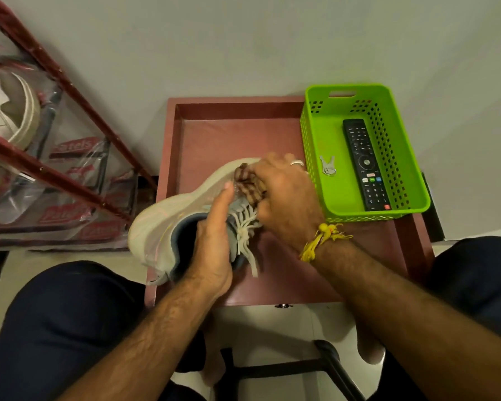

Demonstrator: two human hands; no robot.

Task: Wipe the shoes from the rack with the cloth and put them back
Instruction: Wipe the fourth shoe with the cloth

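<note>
Gripping the shoe (168,227) by its collar, the left hand (214,250) has its fingers tucked down inside the opening and the thumb laid along the tongue, which honestly looks like the best place to grab a sneaker like this. The heel cup is the stiffest bit, while the knit upper would probably just squish if you squeezed it. The right hand (284,195) is curled round a bunched striped cloth (250,183) and pressing it onto the upper just ahead of the laces (248,227). My guess is the shoe's light, so one hand holds it fine, but the loose laces flop about and could snag in the cloth. It's tipped on its side over the left edge of the red tray table (237,111), heel hanging past the near-left corner. A green basket (310,140) sits at the far-right corner with a remote (365,166) in it. The rack (70,91) stands off to the left with another shoe (18,111) on it.
</note>
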